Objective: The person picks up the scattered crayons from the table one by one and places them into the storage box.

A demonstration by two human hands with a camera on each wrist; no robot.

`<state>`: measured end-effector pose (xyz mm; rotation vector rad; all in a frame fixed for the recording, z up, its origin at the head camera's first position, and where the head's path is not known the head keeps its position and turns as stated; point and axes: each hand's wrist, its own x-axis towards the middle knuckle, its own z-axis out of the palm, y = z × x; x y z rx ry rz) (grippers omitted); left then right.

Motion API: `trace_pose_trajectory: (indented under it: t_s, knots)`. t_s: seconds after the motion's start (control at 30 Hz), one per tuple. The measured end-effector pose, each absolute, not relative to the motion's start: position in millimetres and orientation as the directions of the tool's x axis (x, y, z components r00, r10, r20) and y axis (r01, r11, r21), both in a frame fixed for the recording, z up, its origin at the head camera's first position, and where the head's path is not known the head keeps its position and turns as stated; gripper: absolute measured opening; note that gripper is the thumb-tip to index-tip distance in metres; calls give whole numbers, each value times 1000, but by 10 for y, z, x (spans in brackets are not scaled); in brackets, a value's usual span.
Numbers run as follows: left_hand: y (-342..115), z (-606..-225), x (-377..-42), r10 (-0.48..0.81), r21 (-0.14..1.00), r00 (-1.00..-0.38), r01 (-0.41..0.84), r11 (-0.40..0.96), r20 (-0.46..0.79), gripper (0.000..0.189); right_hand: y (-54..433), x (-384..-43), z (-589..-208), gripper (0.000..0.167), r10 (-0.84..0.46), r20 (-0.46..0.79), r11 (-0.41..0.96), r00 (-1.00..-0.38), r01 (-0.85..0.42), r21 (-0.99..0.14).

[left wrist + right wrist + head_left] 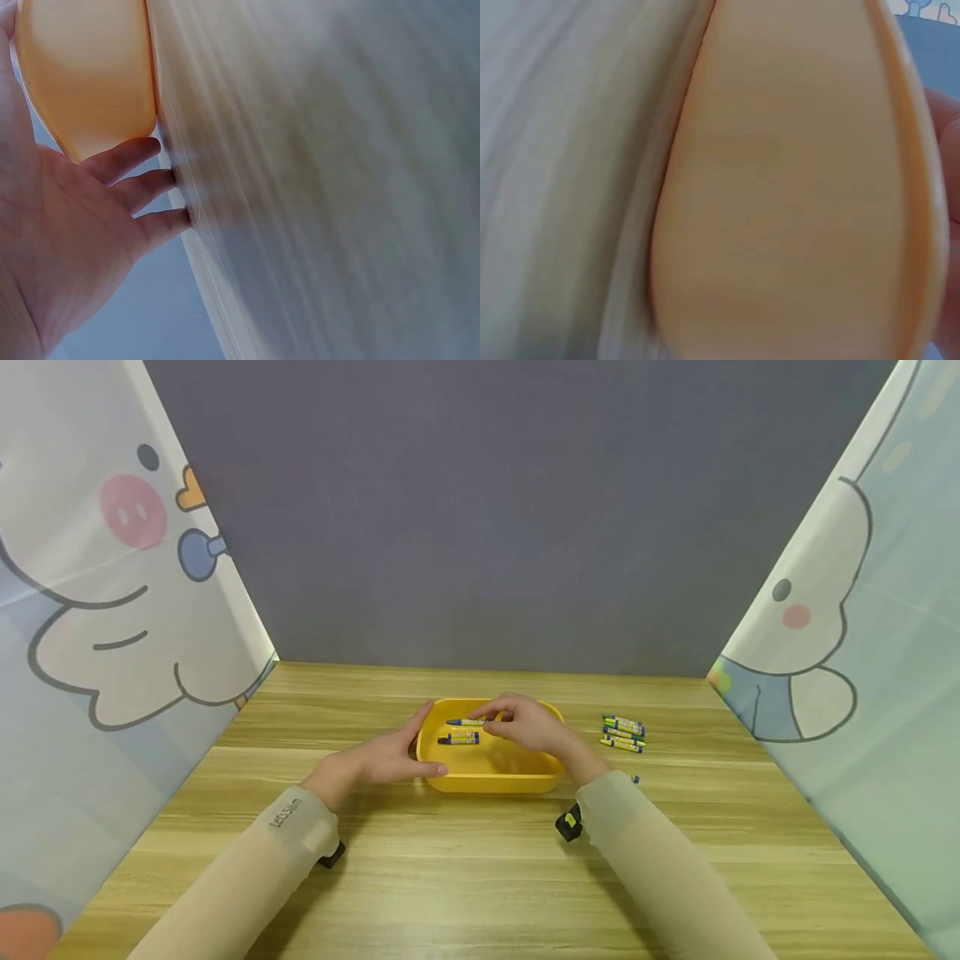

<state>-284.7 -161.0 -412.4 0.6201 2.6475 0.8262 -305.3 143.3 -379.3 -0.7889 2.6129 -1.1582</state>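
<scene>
A yellow plastic bin (491,783) stands on the table in the head view. My left hand (386,756) holds its left end, thumb at the near rim and index finger at the far left corner. In the left wrist view, the other fingers of my left hand (90,225) spread against the bin's end, down to the table. My right hand (525,723) reaches over the right side into the bin and pinches the right end of a blue-tipped crayon (459,722). Just nearer lie blue crayons (458,739) in yellow wrappers, side by side on the bin's floor.
Several crayons (623,733) in yellow wrappers lie in a group on the table (450,877), right of the bin. Beside my right sleeve, a blue crayon end (635,779) shows; the rest is hidden. A grey panel (487,527) closes the back, with cartoon-printed cloths at both sides.
</scene>
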Motion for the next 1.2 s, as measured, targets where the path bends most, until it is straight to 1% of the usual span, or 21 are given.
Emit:
trace_pose_trajectory:
  t_s: [0.13,0.4,0.53,0.63,0.77,1.0,1.2]
  knots:
    - [-1606,-4126,-2861,488,590,-860,319,742,-150,130,1318,-3175,-3804,29,-555,36,556,-831,-403,-727]
    - [-1606,-4117,-2857,488,595,-858,310,741,-161,130,1177,-3348,-3876,30,-612,23,463,-790,-381,-800]
    - [-1599,-4100,-2851,488,597,-858,309,740,-162,130,1157,-3375,-3944,29,-617,23,412,-787,-348,-842]
    - [-1599,-4110,-2870,492,594,-857,317,739,-155,130,1158,-3381,-3974,29,-611,5,410,-791,-323,-853]
    - [-1604,-4125,-2884,490,593,-858,317,740,-152,130,1166,-3394,-4011,28,-604,-27,457,-797,-318,-830]
    - [-1625,-4150,-2881,484,584,-862,318,747,-150,130,1163,-3423,-4104,26,-633,-24,546,-774,-424,-723]
    - [-1616,-4149,-2875,482,578,-862,317,752,-154,131,1188,-3407,-4119,24,-639,-35,587,-768,-458,-667]
